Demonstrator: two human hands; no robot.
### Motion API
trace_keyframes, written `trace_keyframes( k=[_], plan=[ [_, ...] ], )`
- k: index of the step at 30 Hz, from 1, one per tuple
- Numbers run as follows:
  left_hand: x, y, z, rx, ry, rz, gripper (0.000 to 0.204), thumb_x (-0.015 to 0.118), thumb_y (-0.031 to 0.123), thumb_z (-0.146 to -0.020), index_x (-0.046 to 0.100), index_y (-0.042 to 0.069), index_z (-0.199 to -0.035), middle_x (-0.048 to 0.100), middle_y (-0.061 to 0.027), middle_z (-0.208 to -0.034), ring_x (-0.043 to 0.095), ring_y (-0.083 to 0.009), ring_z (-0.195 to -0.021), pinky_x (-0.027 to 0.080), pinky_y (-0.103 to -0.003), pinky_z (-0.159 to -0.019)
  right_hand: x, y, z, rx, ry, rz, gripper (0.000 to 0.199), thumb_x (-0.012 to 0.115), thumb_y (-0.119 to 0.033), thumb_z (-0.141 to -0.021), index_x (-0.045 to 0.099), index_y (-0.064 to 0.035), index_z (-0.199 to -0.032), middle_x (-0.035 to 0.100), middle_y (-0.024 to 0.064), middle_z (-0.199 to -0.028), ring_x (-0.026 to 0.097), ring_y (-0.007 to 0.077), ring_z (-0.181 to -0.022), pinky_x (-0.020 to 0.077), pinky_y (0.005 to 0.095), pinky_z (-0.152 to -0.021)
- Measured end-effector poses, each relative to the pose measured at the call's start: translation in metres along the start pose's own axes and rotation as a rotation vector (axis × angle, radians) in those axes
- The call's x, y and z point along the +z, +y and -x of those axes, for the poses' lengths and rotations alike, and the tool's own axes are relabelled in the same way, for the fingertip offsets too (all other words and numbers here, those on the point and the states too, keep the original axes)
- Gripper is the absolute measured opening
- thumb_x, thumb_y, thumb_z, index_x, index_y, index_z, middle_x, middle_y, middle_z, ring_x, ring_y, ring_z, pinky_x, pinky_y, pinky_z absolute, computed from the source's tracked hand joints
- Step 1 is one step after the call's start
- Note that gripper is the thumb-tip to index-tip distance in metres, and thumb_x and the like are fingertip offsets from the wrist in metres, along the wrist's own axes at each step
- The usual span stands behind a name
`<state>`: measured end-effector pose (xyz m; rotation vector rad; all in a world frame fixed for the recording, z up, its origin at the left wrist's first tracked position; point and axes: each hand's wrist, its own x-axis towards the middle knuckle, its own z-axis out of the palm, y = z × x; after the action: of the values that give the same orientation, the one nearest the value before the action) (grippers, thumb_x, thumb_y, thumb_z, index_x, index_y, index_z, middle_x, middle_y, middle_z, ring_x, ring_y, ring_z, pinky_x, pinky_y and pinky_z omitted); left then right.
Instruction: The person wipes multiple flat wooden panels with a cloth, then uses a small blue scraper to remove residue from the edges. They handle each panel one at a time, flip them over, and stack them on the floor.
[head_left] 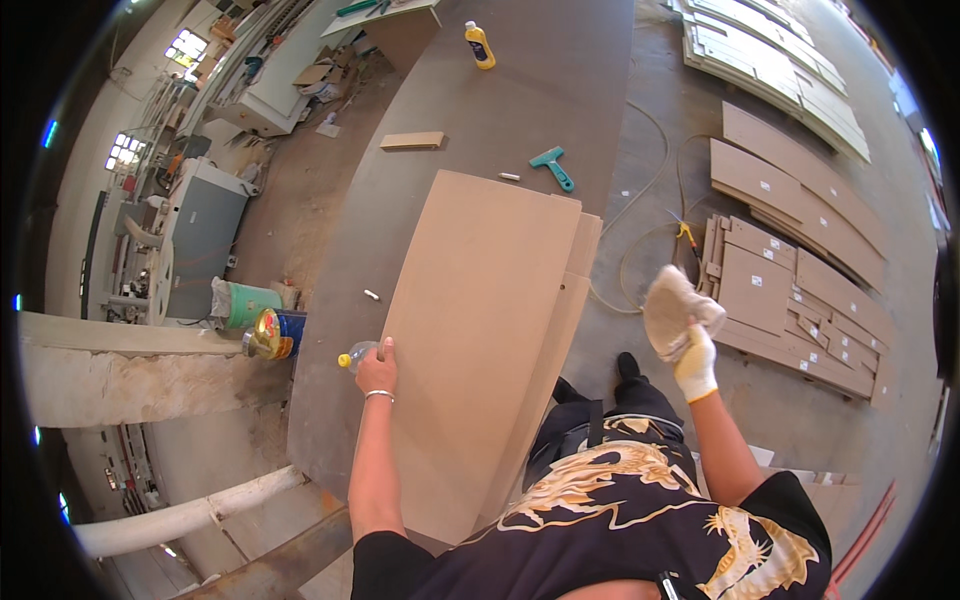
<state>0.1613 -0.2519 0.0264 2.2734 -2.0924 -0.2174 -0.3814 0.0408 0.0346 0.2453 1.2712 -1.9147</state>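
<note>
My left hand [377, 372], bare and with a bracelet at the wrist, is closed around a small clear bottle [362, 352] with a yellow cap. It is at the left long edge of a stack of light brown panels [480, 290] on the dark table. The cap points left, and my fingers hide part of the bottle. My right hand [697, 367], in a white knitted glove with a yellow cuff, grips a bunched beige cloth [672, 310] off to the right of the table, above the floor.
A teal scraper [556, 168], white stubs [509, 177], a narrow wood strip [412, 141] and a yellow bottle [480, 46] are farther along the table [340, 270]. Brown panels [760, 290] lie in stacks on the right, near a hose [655, 180]. Tins [275, 333] stand left.
</note>
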Motion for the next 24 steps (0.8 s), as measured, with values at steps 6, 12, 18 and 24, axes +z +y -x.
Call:
trace_keyframes(
  k=[6, 12, 18, 24],
  plan=[
    [0.029, 0.033, 0.083, 0.263, 0.22, 0.124, 0.038, 0.062, 0.026, -0.097, 0.068, 0.003, -0.128, 0.061, -0.0207, -0.143, 0.051, -0.0415, -0.137, 0.04, -0.056, -0.112, 0.124, 0.086, 0.072, -0.954, -1.12, 1.404, 0.019, 0.064, -0.016, -0.077, 0.064, -0.0129, -0.095, 0.063, 0.0106, -0.101, 0.059, 0.0319, -0.1, 0.0472, 0.0466, -0.086],
    [0.053, 0.075, 0.206, 0.147, -0.004, 0.072, 0.075, 0.057, 0.025, -0.098, 0.032, -0.005, -0.162, 0.02, -0.0301, -0.172, 0.014, -0.0494, -0.16, 0.009, -0.063, -0.129, 0.172, 0.109, 0.071, -0.783, -1.487, 1.652, 0.039, 0.068, -0.021, -0.08, 0.072, -0.0094, -0.117, 0.067, 0.0169, -0.13, 0.057, 0.0333, -0.133, 0.0343, 0.0502, -0.123],
    [0.051, 0.071, 0.217, 0.216, -0.035, 0.102, 0.079, 0.054, 0.03, -0.098, 0.028, -0.005, -0.164, 0.018, -0.0313, -0.172, 0.011, -0.0495, -0.161, 0.005, -0.065, -0.129, 0.235, 0.098, -0.143, -1.24, -0.513, 1.836, 0.059, 0.067, -0.024, -0.088, 0.062, -0.0116, -0.146, 0.054, 0.0128, -0.158, 0.042, 0.0327, -0.152, 0.0205, 0.0513, -0.13],
    [0.055, 0.072, 0.219, 0.227, -0.008, 0.151, 0.077, 0.052, 0.032, -0.098, 0.03, -0.004, -0.163, 0.019, -0.032, -0.172, 0.013, -0.0511, -0.16, 0.006, -0.068, -0.128, 0.352, 0.177, -0.179, -1.294, -0.643, 1.95, 0.053, 0.054, -0.033, -0.099, 0.06, -0.0126, -0.148, 0.053, 0.0105, -0.16, 0.04, 0.0294, -0.154, 0.0192, 0.0515, -0.13]
  ],
)
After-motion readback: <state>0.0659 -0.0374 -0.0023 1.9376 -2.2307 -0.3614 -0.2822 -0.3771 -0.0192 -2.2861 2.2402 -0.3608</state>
